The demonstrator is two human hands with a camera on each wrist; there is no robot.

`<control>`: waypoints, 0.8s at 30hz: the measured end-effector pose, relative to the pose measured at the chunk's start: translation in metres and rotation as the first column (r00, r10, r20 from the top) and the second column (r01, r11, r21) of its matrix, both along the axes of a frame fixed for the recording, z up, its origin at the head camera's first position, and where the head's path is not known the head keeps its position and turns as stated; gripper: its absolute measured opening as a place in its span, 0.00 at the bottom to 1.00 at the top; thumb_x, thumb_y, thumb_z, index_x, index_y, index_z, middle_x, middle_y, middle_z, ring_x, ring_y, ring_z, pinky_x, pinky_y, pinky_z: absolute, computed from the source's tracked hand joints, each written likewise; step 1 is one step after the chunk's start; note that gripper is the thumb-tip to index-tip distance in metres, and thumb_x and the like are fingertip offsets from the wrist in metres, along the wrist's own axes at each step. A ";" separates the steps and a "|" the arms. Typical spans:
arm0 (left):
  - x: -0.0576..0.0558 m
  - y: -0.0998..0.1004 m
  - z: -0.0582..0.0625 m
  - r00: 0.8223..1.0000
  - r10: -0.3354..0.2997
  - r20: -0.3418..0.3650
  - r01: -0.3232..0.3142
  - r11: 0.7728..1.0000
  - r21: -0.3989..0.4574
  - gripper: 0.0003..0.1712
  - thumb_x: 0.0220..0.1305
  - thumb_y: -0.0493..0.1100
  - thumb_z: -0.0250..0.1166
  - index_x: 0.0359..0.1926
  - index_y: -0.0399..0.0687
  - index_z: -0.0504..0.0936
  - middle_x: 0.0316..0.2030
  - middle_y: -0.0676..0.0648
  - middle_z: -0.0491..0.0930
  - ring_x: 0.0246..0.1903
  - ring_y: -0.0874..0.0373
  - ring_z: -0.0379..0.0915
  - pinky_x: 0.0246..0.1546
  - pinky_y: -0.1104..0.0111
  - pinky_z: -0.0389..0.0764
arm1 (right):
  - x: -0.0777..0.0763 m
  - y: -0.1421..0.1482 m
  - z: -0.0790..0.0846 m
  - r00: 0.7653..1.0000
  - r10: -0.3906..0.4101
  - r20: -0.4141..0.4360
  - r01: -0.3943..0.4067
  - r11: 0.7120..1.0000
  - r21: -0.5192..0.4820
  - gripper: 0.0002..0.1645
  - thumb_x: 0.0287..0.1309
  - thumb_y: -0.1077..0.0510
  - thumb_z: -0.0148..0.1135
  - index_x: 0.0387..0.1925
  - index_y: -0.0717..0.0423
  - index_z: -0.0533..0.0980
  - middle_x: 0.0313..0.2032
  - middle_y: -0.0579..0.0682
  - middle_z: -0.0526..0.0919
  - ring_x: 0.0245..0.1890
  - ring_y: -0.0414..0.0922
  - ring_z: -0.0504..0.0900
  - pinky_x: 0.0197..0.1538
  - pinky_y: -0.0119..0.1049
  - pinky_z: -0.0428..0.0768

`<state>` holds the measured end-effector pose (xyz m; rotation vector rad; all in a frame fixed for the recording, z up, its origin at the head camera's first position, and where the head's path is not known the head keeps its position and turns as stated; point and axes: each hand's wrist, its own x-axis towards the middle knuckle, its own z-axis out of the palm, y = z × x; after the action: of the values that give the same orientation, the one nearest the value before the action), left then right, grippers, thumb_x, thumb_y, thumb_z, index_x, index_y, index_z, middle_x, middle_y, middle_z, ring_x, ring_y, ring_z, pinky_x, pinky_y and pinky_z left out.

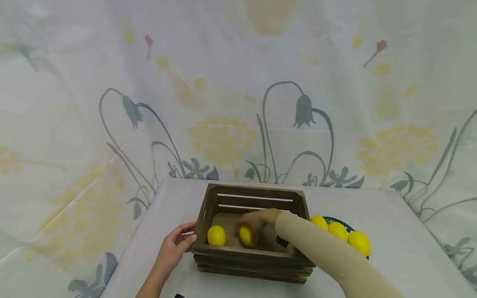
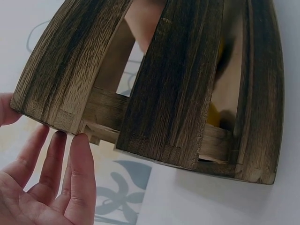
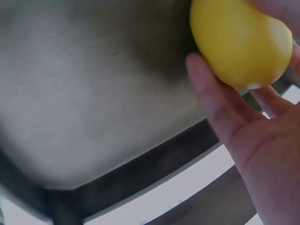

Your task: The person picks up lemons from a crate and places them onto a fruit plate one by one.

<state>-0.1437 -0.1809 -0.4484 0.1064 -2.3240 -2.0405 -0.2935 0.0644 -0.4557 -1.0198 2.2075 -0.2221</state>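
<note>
One wooden crate (image 1: 253, 253) on a white desk (image 1: 179, 207)

Pale cloth (image 1: 223, 74) walls in the desk behind and on both sides, printed with grey-blue drooping flowers, yellow blossoms and small red buds. The desktop is plain white, with a small dark object (image 1: 179, 296) just showing at the near edge of view. The left hand (image 1: 173, 247) grips the crate's left side near its front corner. Inside the crate, the right hand (image 1: 257, 220) has its fingers around a held lemon (image 1: 246, 235); a loose lemon (image 1: 217, 236) sits to its left. Right of the crate, three more lemons (image 1: 337, 231) rest on a green-rimmed plate (image 1: 350, 228), partly hidden by a beige sleeve (image 1: 320, 244).
</note>
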 end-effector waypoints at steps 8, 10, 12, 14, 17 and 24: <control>-0.001 -0.001 0.001 1.000 0.009 0.026 -0.009 1.000 -0.004 0.22 0.60 0.39 0.64 0.55 0.39 0.75 0.50 0.41 0.75 0.42 0.56 0.74 0.35 0.68 0.79 | -0.005 0.018 0.009 1.000 -0.006 -0.006 0.006 0.999 -0.049 0.32 0.36 0.63 0.77 0.47 0.45 0.75 0.46 0.38 0.71 0.42 0.37 0.68 0.45 0.30 0.71; -0.002 0.000 0.001 1.000 -0.001 0.020 0.001 1.000 -0.006 0.22 0.60 0.40 0.64 0.55 0.39 0.75 0.50 0.41 0.75 0.42 0.56 0.74 0.35 0.68 0.79 | -0.005 0.019 0.016 0.999 0.025 -0.033 -0.028 0.995 -0.098 0.31 0.36 0.61 0.77 0.47 0.45 0.75 0.45 0.39 0.71 0.42 0.37 0.68 0.45 0.31 0.70; -0.002 0.000 0.001 1.000 -0.010 0.016 0.010 1.000 0.003 0.22 0.60 0.39 0.64 0.56 0.39 0.75 0.50 0.41 0.75 0.42 0.55 0.74 0.35 0.68 0.80 | -0.005 0.019 0.024 0.996 0.063 -0.066 -0.073 0.986 -0.153 0.31 0.37 0.58 0.77 0.46 0.45 0.74 0.44 0.40 0.70 0.42 0.38 0.68 0.45 0.31 0.71; -0.002 0.000 0.001 1.000 -0.012 0.018 0.012 1.000 0.017 0.22 0.60 0.38 0.64 0.56 0.38 0.74 0.50 0.40 0.75 0.43 0.55 0.75 0.35 0.68 0.80 | -0.004 0.018 0.030 0.991 0.100 -0.087 -0.117 0.969 -0.216 0.31 0.38 0.56 0.77 0.47 0.47 0.73 0.44 0.42 0.70 0.42 0.38 0.68 0.44 0.31 0.71; -0.001 0.000 0.001 1.000 -0.011 0.025 0.010 1.000 0.024 0.22 0.60 0.38 0.63 0.56 0.38 0.74 0.51 0.40 0.75 0.43 0.56 0.75 0.35 0.68 0.80 | -0.001 0.018 0.037 0.983 0.134 -0.122 -0.166 0.937 -0.307 0.32 0.39 0.54 0.76 0.49 0.49 0.73 0.44 0.43 0.70 0.42 0.38 0.68 0.44 0.30 0.72; -0.001 0.001 0.003 0.999 -0.007 0.039 0.006 1.000 0.007 0.23 0.60 0.38 0.63 0.57 0.39 0.74 0.51 0.40 0.75 0.43 0.57 0.75 0.36 0.68 0.80 | 0.006 0.021 0.053 0.989 0.090 -0.118 -0.140 0.834 -0.533 0.34 0.42 0.55 0.74 0.52 0.53 0.70 0.48 0.47 0.70 0.42 0.40 0.70 0.42 0.30 0.77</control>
<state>-0.1445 -0.1804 -0.4453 0.1406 -2.3436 -2.0678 -0.2874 0.0852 -0.4027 -1.4837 2.1973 -0.7970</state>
